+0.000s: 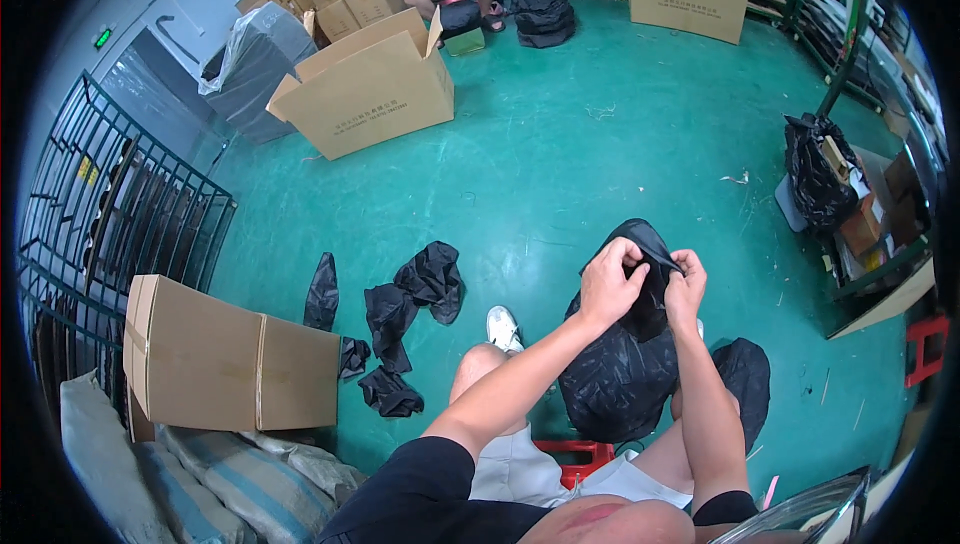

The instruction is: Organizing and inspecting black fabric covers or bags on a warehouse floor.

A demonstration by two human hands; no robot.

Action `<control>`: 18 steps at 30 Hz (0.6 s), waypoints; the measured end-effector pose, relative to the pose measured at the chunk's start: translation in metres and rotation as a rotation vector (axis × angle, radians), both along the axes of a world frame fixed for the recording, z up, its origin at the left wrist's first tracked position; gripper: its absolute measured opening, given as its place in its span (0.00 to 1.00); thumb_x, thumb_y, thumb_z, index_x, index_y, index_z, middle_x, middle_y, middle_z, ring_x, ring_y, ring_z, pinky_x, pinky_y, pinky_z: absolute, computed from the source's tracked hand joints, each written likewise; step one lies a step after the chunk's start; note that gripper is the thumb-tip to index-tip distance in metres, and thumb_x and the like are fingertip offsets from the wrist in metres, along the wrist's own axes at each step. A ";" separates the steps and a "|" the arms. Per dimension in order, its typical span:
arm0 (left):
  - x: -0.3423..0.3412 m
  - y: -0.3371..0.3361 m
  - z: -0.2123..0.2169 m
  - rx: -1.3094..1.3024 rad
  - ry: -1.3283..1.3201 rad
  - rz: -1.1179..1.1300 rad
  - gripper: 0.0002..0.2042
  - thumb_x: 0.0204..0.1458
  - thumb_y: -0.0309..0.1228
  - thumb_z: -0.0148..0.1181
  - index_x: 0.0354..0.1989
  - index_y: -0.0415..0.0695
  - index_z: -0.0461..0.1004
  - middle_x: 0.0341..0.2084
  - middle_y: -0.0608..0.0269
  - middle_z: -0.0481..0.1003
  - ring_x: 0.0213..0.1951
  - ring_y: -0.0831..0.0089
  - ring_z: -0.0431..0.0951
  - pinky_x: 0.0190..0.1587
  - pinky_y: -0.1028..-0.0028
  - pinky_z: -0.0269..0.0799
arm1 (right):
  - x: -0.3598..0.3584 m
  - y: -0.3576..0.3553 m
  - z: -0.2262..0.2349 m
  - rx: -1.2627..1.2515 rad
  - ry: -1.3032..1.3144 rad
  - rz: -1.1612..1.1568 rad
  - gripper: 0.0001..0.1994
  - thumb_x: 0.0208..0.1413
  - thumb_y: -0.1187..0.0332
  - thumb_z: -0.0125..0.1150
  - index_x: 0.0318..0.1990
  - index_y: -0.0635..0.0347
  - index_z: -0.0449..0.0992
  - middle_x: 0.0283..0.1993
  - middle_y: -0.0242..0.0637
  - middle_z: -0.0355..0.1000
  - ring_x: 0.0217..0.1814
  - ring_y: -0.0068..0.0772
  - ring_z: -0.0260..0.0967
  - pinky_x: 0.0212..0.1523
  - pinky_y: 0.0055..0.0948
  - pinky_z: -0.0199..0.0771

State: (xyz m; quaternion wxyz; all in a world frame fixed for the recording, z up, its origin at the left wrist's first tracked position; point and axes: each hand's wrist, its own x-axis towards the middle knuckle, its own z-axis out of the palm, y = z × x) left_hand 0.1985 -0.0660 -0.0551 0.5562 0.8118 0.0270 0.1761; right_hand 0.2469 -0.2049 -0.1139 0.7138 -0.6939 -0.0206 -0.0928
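Here we see the left hand point(612, 287) and right hand point(686, 291) both pinching the top of a black bag point(618, 376) between the knees point(478, 366), its long axis running forward from the white shorts point(510, 474) and its pinched end pointing away over the green floor point(520, 174).

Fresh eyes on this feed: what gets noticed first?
Probably the bulky black material between the person's knees, its upper part gripped by the left hand and right hand. Next, the crumpled black pieces on the green floor to the left, and the open cardboard box beyond them.
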 end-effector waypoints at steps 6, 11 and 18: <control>0.009 0.013 -0.002 0.138 -0.039 0.193 0.19 0.41 0.27 0.67 0.42 0.44 0.67 0.40 0.56 0.71 0.42 0.59 0.73 0.42 0.64 0.68 | -0.004 -0.005 0.003 0.128 0.175 0.230 0.11 0.40 0.86 0.43 0.29 0.62 0.70 0.28 0.26 0.66 0.31 0.17 0.61 0.34 0.16 0.58; 0.017 0.033 -0.008 0.293 -0.231 0.012 0.19 0.45 0.26 0.60 0.49 0.45 0.73 0.50 0.54 0.72 0.51 0.54 0.72 0.52 0.64 0.68 | -0.002 -0.011 0.013 0.291 0.254 0.400 0.08 0.39 0.81 0.46 0.28 0.61 0.69 0.28 0.24 0.66 0.32 0.18 0.61 0.35 0.18 0.59; 0.021 0.050 -0.009 0.127 -0.062 -0.186 0.09 0.52 0.26 0.56 0.40 0.39 0.79 0.35 0.51 0.80 0.43 0.63 0.80 0.49 0.68 0.72 | -0.008 -0.003 0.025 0.008 0.097 0.415 0.11 0.39 0.77 0.53 0.35 0.61 0.69 0.29 0.27 0.66 0.30 0.19 0.61 0.34 0.21 0.61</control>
